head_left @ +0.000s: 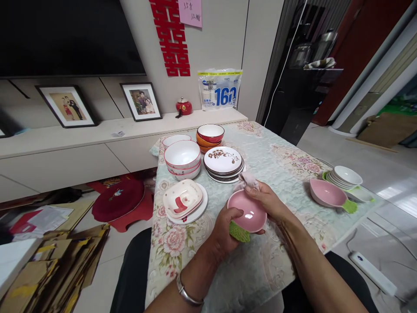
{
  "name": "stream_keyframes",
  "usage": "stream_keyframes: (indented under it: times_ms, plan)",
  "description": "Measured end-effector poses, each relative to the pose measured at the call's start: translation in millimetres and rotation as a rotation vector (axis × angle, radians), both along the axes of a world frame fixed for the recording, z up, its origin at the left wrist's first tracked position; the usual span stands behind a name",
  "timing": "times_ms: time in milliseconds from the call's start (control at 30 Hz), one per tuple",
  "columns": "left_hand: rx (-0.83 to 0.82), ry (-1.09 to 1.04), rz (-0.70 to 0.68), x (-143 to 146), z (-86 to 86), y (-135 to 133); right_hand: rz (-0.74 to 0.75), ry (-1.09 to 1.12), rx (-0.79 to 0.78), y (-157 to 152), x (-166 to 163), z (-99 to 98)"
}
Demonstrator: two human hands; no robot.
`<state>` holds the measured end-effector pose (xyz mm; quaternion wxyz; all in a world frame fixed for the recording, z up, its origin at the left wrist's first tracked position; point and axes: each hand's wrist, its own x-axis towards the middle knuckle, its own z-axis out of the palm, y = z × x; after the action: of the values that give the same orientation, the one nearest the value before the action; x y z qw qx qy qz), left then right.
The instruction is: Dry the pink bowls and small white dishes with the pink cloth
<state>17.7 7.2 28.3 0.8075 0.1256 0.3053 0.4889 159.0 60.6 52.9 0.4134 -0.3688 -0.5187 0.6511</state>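
Observation:
My left hand grips a small pink bowl by its near left side, thumb over the rim. The bowl's green leaf-shaped handle sticks out below that hand. At the far rim my right hand is closed on a pale pinkish cloth, pressed against the bowl. Just beyond stands a stack of white plates with a brown floral pattern. To the left, a squarish patterned dish rests on a white plate.
White red-rimmed bowls and red and orange bowls are stacked at the table's back. Near the right edge sit a larger pink bowl and stacked small white bowls. A floral cloth covers the table. A red stool stands left.

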Motion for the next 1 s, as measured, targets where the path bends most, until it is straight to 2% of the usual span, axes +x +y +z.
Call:
stream_keyframes:
  times_ms: [133,333,433,600,733,833,1000]
  plan:
    - [0.006,0.021,0.012,0.4,-1.4,1.5,0.048,-0.114,-0.012,-3.3,3.7,0.6]
    - [0.019,0.029,0.031,-1.0,-1.9,1.6,-0.027,-0.151,0.016,-2.9,4.9,-0.2]
    - [0.013,0.035,0.038,-1.3,-2.4,2.0,-0.03,-0.235,0.093,-1.3,3.0,2.9]
    - [-0.031,0.062,0.103,-2.2,-3.7,5.3,-0.176,-0.37,0.303,1.6,0.9,5.8]
    - [-0.021,0.052,0.142,-1.9,-3.2,5.9,-0.116,-0.34,0.259,3.7,1.5,3.0]
    - [0.04,0.077,0.126,-0.6,-2.0,5.3,-0.157,-0.4,0.299,5.0,1.7,-0.7]
    - [0.156,0.149,0.106,-0.3,-0.1,5.9,-0.183,-0.552,0.487,4.0,2.0,-1.3]
